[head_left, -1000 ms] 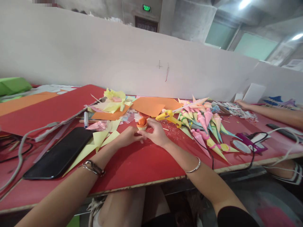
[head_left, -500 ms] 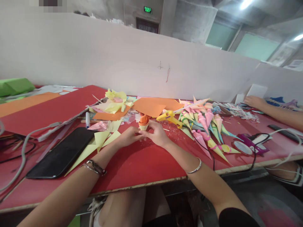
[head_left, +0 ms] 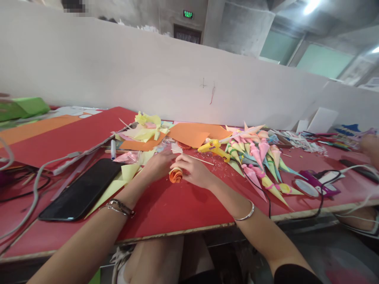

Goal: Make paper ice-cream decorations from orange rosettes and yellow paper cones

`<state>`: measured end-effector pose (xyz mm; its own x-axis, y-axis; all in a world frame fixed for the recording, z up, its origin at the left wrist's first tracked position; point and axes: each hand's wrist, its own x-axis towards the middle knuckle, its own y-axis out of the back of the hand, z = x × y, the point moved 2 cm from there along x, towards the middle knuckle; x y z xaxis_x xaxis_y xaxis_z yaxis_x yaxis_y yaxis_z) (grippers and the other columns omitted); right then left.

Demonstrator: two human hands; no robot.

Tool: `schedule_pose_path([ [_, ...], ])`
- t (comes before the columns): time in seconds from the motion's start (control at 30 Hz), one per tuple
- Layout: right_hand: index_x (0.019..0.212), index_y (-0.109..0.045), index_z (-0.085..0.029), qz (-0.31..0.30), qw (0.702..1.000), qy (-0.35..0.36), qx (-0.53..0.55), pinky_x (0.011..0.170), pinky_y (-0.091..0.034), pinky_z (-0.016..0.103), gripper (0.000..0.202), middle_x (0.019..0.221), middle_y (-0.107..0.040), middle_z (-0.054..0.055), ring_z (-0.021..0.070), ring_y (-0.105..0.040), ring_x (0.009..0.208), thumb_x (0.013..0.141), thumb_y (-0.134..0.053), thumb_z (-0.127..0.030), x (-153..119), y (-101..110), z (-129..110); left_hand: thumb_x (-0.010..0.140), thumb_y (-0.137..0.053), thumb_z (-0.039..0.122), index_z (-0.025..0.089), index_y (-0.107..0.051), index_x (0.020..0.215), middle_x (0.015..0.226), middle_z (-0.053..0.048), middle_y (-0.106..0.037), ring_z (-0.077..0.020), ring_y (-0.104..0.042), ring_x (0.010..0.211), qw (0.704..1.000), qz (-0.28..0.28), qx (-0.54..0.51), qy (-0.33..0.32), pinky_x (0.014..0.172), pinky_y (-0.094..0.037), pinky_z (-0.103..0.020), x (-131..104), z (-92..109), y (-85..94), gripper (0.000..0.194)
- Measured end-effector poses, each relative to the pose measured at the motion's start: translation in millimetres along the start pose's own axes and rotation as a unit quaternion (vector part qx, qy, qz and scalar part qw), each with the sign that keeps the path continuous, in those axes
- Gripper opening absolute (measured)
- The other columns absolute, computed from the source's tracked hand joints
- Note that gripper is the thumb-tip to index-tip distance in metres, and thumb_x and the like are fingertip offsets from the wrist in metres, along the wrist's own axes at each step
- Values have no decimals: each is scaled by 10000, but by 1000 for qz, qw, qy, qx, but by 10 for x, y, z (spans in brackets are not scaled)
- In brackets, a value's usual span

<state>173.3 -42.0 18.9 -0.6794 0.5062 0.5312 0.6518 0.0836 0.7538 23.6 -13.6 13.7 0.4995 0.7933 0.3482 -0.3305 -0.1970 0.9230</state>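
A small paper ice cream cone (head_left: 176, 176) is tipped so that its rolled orange top faces toward me and down. My right hand (head_left: 192, 170) grips its pale yellow cone part from the right, fingers curled over it. On the other side, my left hand (head_left: 160, 163) is closed at the far, narrow end of the cone; its fingertips are mostly hidden. A thin stick (head_left: 201, 159) lies just beyond my right hand, and a yellow glue gun (head_left: 214, 148) rests farther right.
Finished paper cones (head_left: 260, 157) are heaped at the right. A black phone (head_left: 84, 189) and yellow paper pieces (head_left: 130, 172) lie at the left. Behind are orange sheets (head_left: 189, 134) and a white partition (head_left: 142, 79). Another person's blurred hand (head_left: 370, 148) is at the far right.
The paper cone has gone from upright to tipped, its orange top now toward me and lower. Both hands have turned with it. The other person's hand at right has drawn back.
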Motion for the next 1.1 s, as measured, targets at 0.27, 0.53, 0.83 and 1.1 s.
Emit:
schedule_pose_path([
  [0.27,1013,-576,-217,-108,986,-77,-102,723,-409,245,316,1056,-452,68,162,-494,935,785,-430,-54,-56,-134,140,759,-473,296,154,-499,1162,1151,-166,-514,-326,-459,1065,960,-57,217,169,792,-417,-426,-144,-341,193,429],
  [0.53,979,-600,-214,-104,987,-98,-68,804,-409,301,315,1068,-460,81,178,-491,956,794,-403,-52,-86,-216,212,689,-490,363,107,-563,991,1043,-223,-566,-367,-515,981,921,-94,191,326,742,-410,-442,-268,-610,386,403],
  [0.83,979,-587,-238,-110,986,-105,-74,730,-433,297,273,1063,-454,81,186,-506,925,815,-410,-109,-93,-197,196,744,-412,213,146,-608,889,931,-155,-603,-294,-528,916,935,-94,201,276,679,-414,-351,-237,-522,400,253],
  [1.1,994,-593,-204,-67,991,-106,-55,777,-434,293,324,1029,-468,85,174,-511,934,815,-350,-86,-52,-165,181,806,-445,264,194,-619,902,892,-92,-639,-271,-500,942,956,12,251,151,875,-301,-437,-164,-462,342,210],
])
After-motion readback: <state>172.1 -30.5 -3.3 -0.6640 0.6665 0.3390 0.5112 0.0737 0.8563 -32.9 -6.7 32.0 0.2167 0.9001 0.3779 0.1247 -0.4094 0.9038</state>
